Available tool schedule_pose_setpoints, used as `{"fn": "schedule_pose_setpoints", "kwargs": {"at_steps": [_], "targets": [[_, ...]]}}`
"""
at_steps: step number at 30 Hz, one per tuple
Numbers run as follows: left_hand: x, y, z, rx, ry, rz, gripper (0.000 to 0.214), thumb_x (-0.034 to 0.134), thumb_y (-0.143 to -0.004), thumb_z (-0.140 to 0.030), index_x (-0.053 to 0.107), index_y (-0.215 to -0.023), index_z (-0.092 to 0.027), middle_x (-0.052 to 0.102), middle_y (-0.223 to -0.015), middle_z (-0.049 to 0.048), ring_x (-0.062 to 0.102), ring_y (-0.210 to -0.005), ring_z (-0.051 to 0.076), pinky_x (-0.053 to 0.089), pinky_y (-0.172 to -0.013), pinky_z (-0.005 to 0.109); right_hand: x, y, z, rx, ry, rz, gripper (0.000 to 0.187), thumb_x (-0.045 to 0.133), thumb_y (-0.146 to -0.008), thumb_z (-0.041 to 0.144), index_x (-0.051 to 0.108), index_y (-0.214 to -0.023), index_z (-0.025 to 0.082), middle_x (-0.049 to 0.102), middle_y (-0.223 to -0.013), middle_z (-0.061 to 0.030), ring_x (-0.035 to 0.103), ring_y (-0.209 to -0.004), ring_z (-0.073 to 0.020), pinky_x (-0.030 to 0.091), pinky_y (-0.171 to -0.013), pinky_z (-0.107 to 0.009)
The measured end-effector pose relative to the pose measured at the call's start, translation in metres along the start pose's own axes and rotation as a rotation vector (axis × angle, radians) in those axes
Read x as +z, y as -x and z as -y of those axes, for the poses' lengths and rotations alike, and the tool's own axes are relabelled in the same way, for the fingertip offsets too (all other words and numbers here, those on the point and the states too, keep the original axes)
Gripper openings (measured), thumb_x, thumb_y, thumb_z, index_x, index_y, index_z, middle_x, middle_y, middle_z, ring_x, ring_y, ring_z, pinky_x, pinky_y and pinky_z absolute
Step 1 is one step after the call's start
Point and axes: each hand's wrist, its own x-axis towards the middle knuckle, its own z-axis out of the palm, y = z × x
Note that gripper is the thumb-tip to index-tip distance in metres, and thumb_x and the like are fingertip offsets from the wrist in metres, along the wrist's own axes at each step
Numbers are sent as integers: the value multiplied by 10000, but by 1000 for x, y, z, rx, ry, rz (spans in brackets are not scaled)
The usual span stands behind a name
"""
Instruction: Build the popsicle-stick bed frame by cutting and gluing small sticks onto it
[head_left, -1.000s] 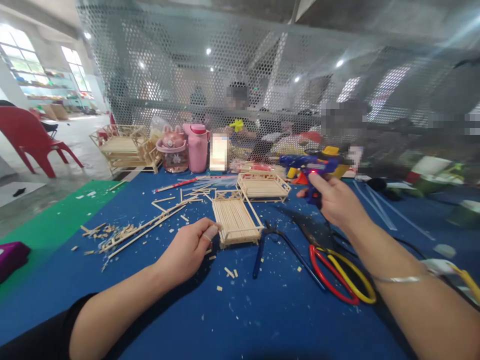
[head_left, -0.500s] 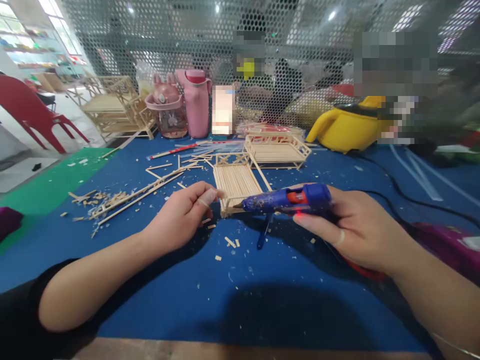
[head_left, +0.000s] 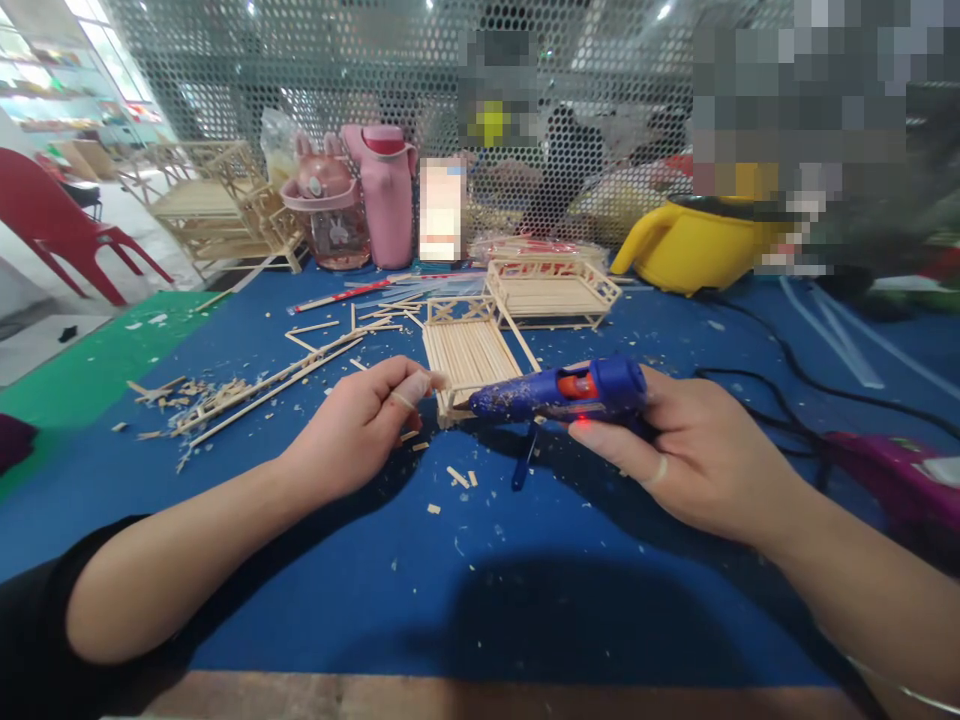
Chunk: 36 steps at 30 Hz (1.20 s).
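My right hand (head_left: pixel 697 450) is wrapped round a blue hot glue gun (head_left: pixel 555 392) with a red part and a small red light. The gun lies level, its nozzle pointing left at the near edge of a small bed-like model made of wooden sticks (head_left: pixel 469 345). My left hand (head_left: pixel 367 420) is closed, thumb and forefinger pinching the near left corner of this model. Its fingertips are close to the nozzle tip. Whether they also hold a small loose stick is hard to see. The gun's thin blue stand (head_left: pixel 523 460) reaches down to the table.
Behind stands a second stick model (head_left: pixel 551 293). Loose sticks and scraps (head_left: pixel 270 385) lie left on the blue table mat (head_left: pixel 375 590). A pink bottle (head_left: pixel 388 200), a lit phone (head_left: pixel 441 210) and a yellow pot (head_left: pixel 679 245) line the back. Black cables (head_left: pixel 780 350) run at right.
The gun's nozzle has shifted slightly left along the model's near edge, with my right hand. My left hand keeps its pinch at the corner. The whole view has moved a little.
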Motion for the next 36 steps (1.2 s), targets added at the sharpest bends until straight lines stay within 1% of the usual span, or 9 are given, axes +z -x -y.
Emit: {"fn": "schedule_pose_setpoints", "kwargs": {"at_steps": [7,12,17,23,26,29,31,34,36], "targets": [[0,0,0,9,-8,1,427,363,-910,-510,619,-1060,-203,597,-693,-1,524,-588,122,423,-551,235,0,0,1,19,3,24,241,490,-872,391,622,-995,231,697,-854,-20,651,-738,-184,485,-606,-267],[0,0,0,15,-11,0,416,366,-911,-506,622,-1055,-212,597,-693,-3,528,-596,122,420,-552,233,1,0,0,19,27,19,236,479,-873,407,605,-938,217,687,-799,-25,641,-685,-186,472,-571,-271],[0,0,0,16,-14,-2,422,370,-909,-510,624,-1061,-209,591,-681,-3,520,-589,123,413,-546,233,1,1,0,16,21,28,241,477,-878,399,606,-975,220,692,-839,-28,644,-716,-191,477,-588,-272],[-1,1,-1,11,1,1,436,378,-902,-517,619,-1060,-190,595,-698,7,527,-593,131,415,-549,237,-4,0,-5,-5,-28,25,232,509,-867,364,626,-1019,234,680,-807,-11,629,-701,-179,468,-594,-271],[0,1,-2,3,18,6,431,386,-900,-506,618,-1054,-177,607,-732,19,528,-601,133,418,-557,240,-6,0,-12,57,-235,-34,170,563,-836,368,649,-916,245,672,-764,7,615,-657,-158,457,-574,-262],[0,1,-2,-7,43,10,402,390,-903,-484,611,-1044,-179,609,-740,16,525,-599,131,420,-565,245,-6,0,-20,232,-523,-185,146,613,-799,372,621,-812,227,618,-650,29,514,-492,-109,393,-464,-245],[0,1,-2,-14,55,7,380,381,-910,-467,603,-1039,-187,605,-730,11,524,-598,132,424,-572,252,-8,-1,-27,318,-617,-303,164,609,-793,366,596,-780,204,587,-610,28,469,-458,-100,378,-459,-257],[1,2,-3,-28,80,12,354,357,-922,-439,581,-1043,-193,591,-707,6,516,-586,134,420,-566,259,-12,-5,-43,385,-505,-431,119,571,-794,303,578,-779,185,534,-539,37,469,-474,-108,388,-507,-267],[2,2,-3,-36,116,26,337,341,-928,-425,560,-1036,-192,586,-708,6,509,-582,135,416,-557,259,-17,-11,-57,385,-338,-454,130,548,-785,249,586,-891,184,537,-557,39,495,-510,-123,405,-540,-269]]}}
